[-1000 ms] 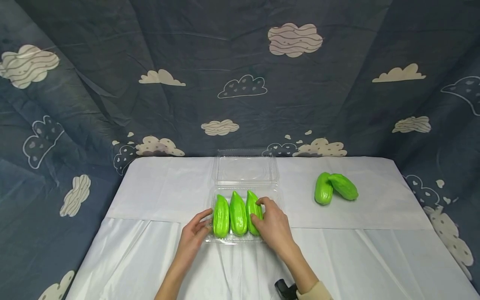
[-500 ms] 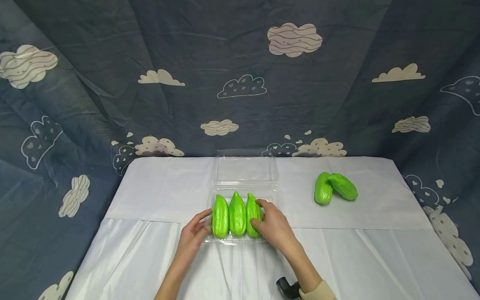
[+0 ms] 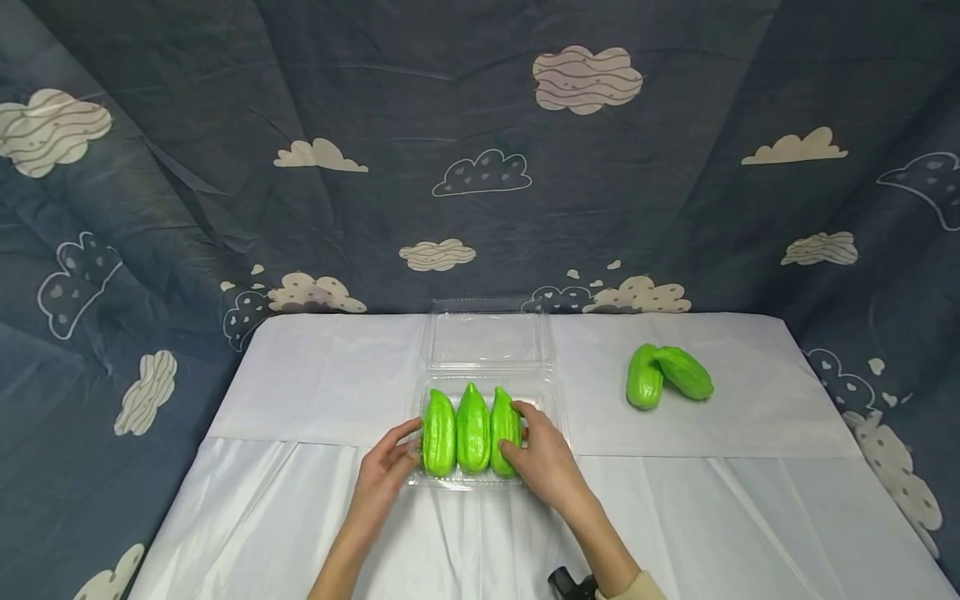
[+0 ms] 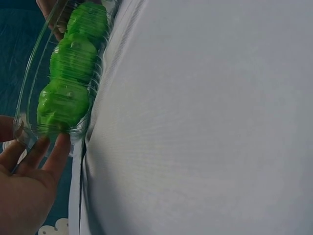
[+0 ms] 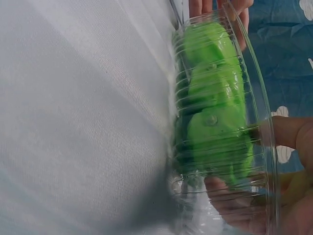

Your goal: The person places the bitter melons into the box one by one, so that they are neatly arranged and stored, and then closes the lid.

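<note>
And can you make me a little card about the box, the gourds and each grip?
Box: clear plastic clamshell, lid open
Inside: three ridged green gourds, side by side
Outside: two more gourds on white cloth, one overlapping the other
Left grip: holding the clamshell's left edge
Right grip: holding the rightmost gourd inside
Backdrop: dark cloud-print cloth

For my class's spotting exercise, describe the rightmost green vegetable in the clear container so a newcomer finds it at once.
On the white-covered table, the open clear container holds three green vegetables side by side. Yours is the rightmost one: of the three, only it is held by the right grip.
</note>
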The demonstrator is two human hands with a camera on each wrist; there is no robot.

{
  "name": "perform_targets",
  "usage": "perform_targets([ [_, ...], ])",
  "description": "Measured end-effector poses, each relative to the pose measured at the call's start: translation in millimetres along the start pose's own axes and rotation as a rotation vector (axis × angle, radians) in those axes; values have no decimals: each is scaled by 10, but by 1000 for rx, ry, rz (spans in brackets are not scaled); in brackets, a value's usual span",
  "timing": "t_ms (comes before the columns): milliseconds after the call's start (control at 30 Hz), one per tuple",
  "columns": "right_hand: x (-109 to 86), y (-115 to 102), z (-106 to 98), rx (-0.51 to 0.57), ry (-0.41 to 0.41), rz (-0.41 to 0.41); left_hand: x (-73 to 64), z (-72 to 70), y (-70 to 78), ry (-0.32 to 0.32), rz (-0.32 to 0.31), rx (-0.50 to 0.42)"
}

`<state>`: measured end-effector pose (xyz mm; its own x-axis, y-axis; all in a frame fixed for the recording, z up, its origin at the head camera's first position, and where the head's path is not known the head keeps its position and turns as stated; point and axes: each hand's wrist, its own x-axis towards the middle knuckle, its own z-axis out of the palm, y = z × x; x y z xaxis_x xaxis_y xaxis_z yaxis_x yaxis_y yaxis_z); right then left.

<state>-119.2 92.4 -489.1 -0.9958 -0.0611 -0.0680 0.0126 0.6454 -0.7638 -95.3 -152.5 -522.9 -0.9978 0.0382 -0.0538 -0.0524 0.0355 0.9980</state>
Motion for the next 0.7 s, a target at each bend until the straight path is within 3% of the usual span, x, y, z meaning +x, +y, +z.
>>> perform_targets([
  [700,-29,-23,26,12,93,-44,8,2,18,12,8,20],
])
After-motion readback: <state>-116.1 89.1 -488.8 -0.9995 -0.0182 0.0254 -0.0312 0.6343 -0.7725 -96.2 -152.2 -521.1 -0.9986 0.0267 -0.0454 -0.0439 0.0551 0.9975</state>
